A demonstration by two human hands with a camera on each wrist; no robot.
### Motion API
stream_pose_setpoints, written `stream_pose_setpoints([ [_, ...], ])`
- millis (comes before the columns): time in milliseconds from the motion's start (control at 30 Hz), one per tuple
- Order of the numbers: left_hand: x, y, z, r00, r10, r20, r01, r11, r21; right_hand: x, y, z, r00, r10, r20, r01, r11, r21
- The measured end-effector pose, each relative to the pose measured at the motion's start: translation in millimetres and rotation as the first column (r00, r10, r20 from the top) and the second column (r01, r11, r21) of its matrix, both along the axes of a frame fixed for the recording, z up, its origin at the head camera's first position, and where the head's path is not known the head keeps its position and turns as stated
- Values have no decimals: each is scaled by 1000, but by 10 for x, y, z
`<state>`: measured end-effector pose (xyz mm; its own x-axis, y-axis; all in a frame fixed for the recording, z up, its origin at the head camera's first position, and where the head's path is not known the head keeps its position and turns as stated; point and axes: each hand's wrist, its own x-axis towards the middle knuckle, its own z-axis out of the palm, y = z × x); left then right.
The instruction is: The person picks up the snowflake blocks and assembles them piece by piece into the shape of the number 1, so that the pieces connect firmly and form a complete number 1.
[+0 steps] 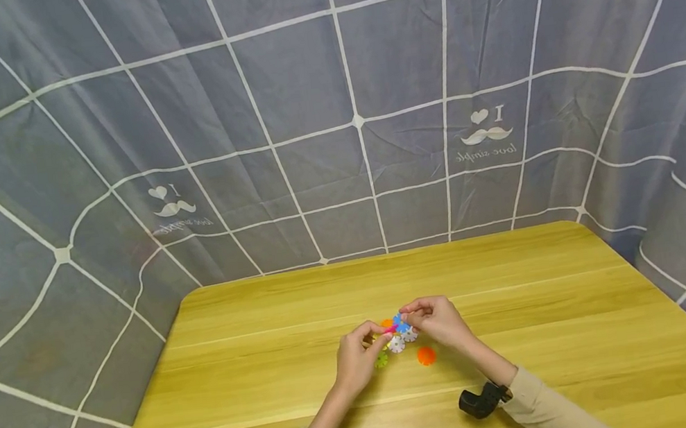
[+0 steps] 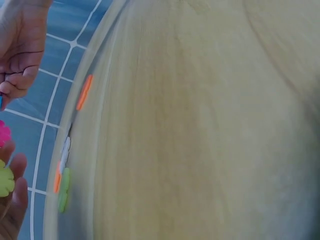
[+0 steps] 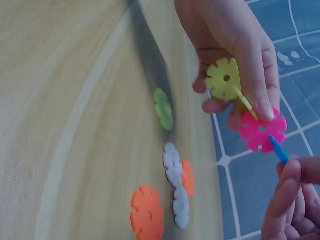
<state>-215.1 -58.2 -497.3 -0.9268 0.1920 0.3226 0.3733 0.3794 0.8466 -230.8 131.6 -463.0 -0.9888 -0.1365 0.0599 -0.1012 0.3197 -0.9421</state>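
My left hand [image 1: 355,360] holds a small chain of notched plastic discs, with thumb and fingers on the pink disc [image 3: 262,131]. A yellow disc [image 3: 220,80] hangs by the fingers, and a yellow piece seen edge-on [image 3: 245,103] runs from it to the pink one. Opposite, my right hand [image 1: 441,323] pinches a blue disc [image 3: 279,149] between thumb and fingertips. The blue disc stands edge-on, its edge at a notch of the pink disc. Both hands are raised above the table, close together.
On the wooden table [image 1: 258,362] below lie loose notched discs: a green disc [image 3: 163,110], two white discs [image 3: 173,165], an orange disc [image 3: 147,212] nearer the right hand and another orange disc [image 3: 188,177] behind the white ones. A grey gridded curtain [image 1: 306,106] hangs behind the table.
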Motion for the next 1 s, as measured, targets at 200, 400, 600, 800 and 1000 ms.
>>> stream_pose_setpoints([
  [200,6,1,26,998,-34,49,35,999,-20,-8,55,-52,999,26,42,-25,1000,-14],
  [400,6,-4,24,991,-93,100,89,995,44,-5,73,-112,998,47,40,-45,998,-38],
  [600,0,10,2,986,-115,123,103,989,103,9,82,-115,998,41,51,-37,997,-60],
  [800,-6,42,3,995,-66,76,66,998,-3,15,83,-87,998,19,64,-14,996,-84],
  [1000,3,86,6,1000,-27,5,27,996,-89,17,71,-70,998,23,63,-17,995,-102],
])
